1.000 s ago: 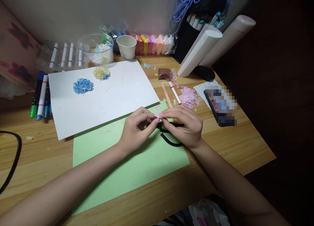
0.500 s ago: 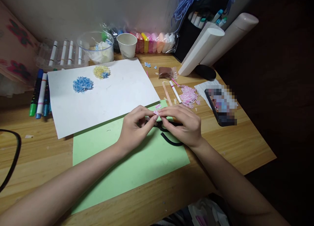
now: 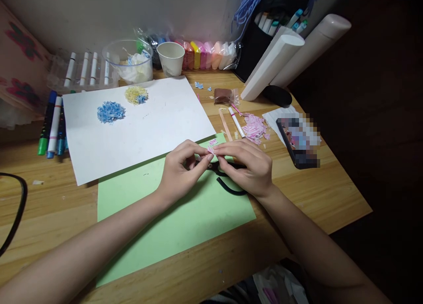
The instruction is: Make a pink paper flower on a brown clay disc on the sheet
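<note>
Between the fingertips of both hands is a small pink-and-white striped paper piece (image 3: 210,150). My left hand (image 3: 183,169) pinches it from the left, thumb against index finger. From the other side my right hand (image 3: 247,165) pinches the same piece, closed at the fingertips. Below the hands, black-handled scissors (image 3: 229,190) lie on a green sheet (image 3: 158,233), partly covered by my fingers. Another pink striped scrap (image 3: 213,142) rests just beyond the fingertips. A pile of pink striped scraps (image 3: 255,127) lies to the right on the wooden table.
A white sheet (image 3: 142,141) bears blue scraps (image 3: 111,112) and a yellow clump (image 3: 136,95). Behind stand a clear tub (image 3: 128,72), a paper cup (image 3: 170,61) and clay packs (image 3: 208,55). A phone (image 3: 295,143), a marker (image 3: 236,122) and white tubes (image 3: 272,68) are right.
The view has shifted very slightly. Both hands stay pinched together on the striped paper piece, with hardly any finger movement visible.
</note>
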A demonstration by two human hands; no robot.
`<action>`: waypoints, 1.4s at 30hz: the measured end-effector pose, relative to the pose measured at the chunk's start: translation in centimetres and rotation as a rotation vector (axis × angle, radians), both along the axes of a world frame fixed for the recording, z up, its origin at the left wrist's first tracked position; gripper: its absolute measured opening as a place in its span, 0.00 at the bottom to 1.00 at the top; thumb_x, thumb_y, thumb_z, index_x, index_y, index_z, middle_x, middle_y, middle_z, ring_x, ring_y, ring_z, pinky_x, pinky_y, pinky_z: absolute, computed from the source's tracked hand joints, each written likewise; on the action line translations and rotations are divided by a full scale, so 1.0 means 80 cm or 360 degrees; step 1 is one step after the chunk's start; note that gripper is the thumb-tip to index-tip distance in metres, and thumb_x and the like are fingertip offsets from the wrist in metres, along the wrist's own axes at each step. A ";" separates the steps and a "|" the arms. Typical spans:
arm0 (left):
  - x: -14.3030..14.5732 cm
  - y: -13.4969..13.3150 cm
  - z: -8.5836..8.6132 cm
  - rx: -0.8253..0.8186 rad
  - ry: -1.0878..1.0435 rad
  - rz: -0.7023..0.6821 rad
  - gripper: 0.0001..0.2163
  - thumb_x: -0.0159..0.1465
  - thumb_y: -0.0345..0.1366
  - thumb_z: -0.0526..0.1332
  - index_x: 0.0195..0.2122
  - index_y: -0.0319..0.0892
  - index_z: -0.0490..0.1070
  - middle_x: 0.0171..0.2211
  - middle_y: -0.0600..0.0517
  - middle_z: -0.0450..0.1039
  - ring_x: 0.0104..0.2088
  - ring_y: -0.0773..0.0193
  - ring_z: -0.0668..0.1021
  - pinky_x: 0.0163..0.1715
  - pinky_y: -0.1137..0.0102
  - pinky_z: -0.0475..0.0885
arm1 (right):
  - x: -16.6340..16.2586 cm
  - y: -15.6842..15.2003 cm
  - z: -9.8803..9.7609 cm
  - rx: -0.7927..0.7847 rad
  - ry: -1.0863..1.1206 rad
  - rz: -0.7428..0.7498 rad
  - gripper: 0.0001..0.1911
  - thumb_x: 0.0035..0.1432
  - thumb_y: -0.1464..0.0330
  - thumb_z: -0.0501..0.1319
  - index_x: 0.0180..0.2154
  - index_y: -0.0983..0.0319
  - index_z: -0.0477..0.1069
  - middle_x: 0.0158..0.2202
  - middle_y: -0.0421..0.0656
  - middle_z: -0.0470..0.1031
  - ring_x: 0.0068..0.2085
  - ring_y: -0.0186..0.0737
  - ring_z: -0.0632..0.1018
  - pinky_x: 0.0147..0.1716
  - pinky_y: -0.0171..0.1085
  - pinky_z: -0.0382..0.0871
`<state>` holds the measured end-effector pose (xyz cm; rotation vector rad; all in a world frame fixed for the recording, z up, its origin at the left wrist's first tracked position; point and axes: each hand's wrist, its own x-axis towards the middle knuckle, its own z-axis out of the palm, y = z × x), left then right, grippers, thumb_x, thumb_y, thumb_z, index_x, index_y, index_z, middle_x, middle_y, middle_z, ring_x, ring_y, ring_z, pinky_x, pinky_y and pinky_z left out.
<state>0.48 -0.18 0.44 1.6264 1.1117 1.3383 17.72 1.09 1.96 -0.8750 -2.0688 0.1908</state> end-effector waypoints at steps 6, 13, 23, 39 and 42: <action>-0.001 -0.001 0.001 -0.0036 -0.0012 -0.0022 0.03 0.60 0.33 0.64 0.31 0.41 0.77 0.27 0.51 0.72 0.24 0.71 0.68 0.20 0.74 0.62 | 0.001 0.001 0.000 -0.0005 -0.0011 -0.0006 0.11 0.53 0.78 0.62 0.37 0.59 0.74 0.36 0.44 0.81 0.38 0.39 0.80 0.39 0.40 0.73; 0.000 0.000 0.001 -0.0015 -0.0032 0.0007 0.01 0.58 0.32 0.65 0.31 0.42 0.77 0.26 0.53 0.71 0.21 0.73 0.66 0.19 0.75 0.62 | 0.001 0.000 -0.001 0.0021 -0.0059 -0.0014 0.11 0.54 0.77 0.62 0.38 0.58 0.74 0.36 0.43 0.81 0.38 0.39 0.80 0.39 0.40 0.73; 0.000 0.000 0.000 -0.0018 -0.0025 0.0022 0.01 0.58 0.32 0.65 0.30 0.42 0.76 0.26 0.53 0.71 0.21 0.73 0.65 0.19 0.75 0.62 | 0.001 0.000 -0.001 0.0035 -0.0073 -0.0006 0.11 0.54 0.76 0.62 0.39 0.57 0.74 0.36 0.42 0.81 0.38 0.39 0.81 0.38 0.40 0.74; 0.001 0.000 0.001 -0.0029 -0.0027 0.0025 0.02 0.58 0.32 0.65 0.29 0.41 0.76 0.26 0.53 0.71 0.21 0.74 0.65 0.18 0.75 0.61 | 0.001 0.000 -0.001 0.0047 -0.0067 0.0003 0.12 0.53 0.77 0.62 0.39 0.58 0.74 0.36 0.43 0.81 0.37 0.39 0.80 0.38 0.40 0.73; 0.000 0.000 0.001 -0.0030 -0.0031 0.0018 0.01 0.58 0.32 0.65 0.30 0.41 0.76 0.26 0.53 0.71 0.21 0.73 0.65 0.18 0.75 0.61 | 0.001 0.000 -0.001 0.0032 -0.0074 -0.0013 0.12 0.54 0.76 0.62 0.39 0.57 0.74 0.36 0.42 0.81 0.37 0.40 0.80 0.38 0.40 0.73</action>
